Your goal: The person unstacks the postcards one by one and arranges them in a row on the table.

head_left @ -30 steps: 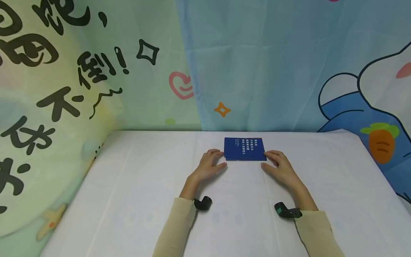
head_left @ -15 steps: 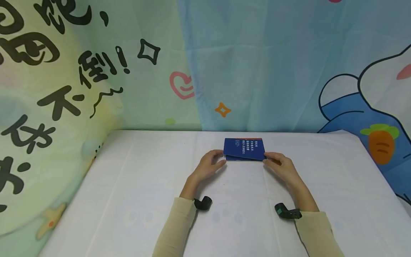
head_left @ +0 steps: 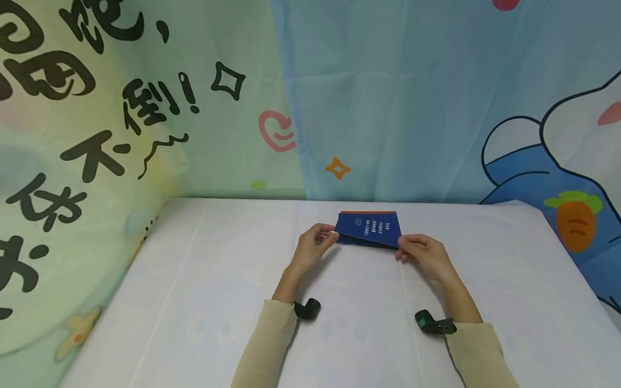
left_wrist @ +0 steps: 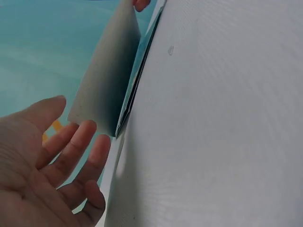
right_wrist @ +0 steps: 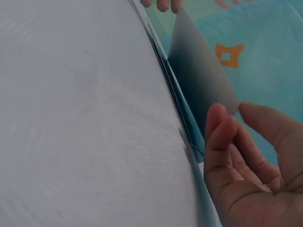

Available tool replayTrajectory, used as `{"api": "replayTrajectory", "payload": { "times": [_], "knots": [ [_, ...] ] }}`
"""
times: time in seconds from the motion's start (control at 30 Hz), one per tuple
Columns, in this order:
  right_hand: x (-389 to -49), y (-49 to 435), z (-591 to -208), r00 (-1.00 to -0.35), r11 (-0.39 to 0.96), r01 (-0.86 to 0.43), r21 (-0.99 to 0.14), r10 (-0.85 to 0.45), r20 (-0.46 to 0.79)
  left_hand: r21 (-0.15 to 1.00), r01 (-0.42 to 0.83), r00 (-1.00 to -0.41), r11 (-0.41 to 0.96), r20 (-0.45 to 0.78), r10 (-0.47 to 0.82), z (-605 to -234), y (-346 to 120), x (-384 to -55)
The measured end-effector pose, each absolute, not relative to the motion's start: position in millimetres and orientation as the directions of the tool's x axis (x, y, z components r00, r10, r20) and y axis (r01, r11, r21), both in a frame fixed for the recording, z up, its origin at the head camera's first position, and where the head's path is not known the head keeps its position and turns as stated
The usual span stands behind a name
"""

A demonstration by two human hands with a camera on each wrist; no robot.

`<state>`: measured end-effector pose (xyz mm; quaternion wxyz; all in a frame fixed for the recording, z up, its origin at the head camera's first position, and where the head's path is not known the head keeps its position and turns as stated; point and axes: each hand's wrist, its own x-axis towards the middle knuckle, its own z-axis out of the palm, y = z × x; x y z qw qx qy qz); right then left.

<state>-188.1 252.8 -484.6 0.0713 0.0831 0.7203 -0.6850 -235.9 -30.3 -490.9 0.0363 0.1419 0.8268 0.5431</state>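
A blue card (head_left: 367, 225) with white printed characters is tilted up at its near edge above a dark blue stack (head_left: 364, 242) on the white table. My right hand (head_left: 427, 256) pinches its near right corner, thumb on top and fingers beneath, as the right wrist view shows. There, the pale underside of the card (right_wrist: 199, 66) faces the camera. My left hand (head_left: 311, 245) is at the left edge; in the left wrist view its fingertips (left_wrist: 87, 126) meet the card's corner while the thumb stands apart. An orange strip (head_left: 368, 212) shows along the far edge.
The white tabletop (head_left: 359, 323) reaches back to a printed cloth backdrop (head_left: 412, 108) with drawings and large characters. Each wrist wears a black camera, one on the left (head_left: 308, 309) and one on the right (head_left: 434, 325).
The card was lying nearly flat on the stack; its near edge has risen and come closer to me, opening a dark gap beneath. My right fingers have closed on its corner.
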Motion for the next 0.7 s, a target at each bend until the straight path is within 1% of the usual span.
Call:
{"api": "replayTrajectory", "payload": {
  "times": [0.1, 0.23, 0.43, 0.7],
  "knots": [
    [-188.2, 254.2, -487.2, -0.979, 0.024, 0.206, -0.978, -0.001, -0.206, 0.912, 0.210, -0.957, 0.352, 0.119, 0.264, -490.4, -30.8, -234.9],
    [-188.9, 254.5, -490.4, -0.975, 0.031, 0.220, -0.975, -0.021, -0.220, 0.919, 0.232, -0.953, 0.318, 0.150, 0.262, -490.8, -30.7, -235.0],
    [-187.9, 254.6, -490.5, -0.973, 0.054, 0.212, -0.976, -0.087, -0.216, 0.936, 0.196, -0.961, 0.293, 0.123, 0.249, -491.6, -29.9, -235.2],
    [-187.4, 256.9, -493.3, -0.975, 0.047, 0.177, -0.983, -0.129, -0.182, 0.936, 0.197, -0.959, 0.293, 0.122, 0.254, -490.7, -29.3, -235.0]
  ]
}}
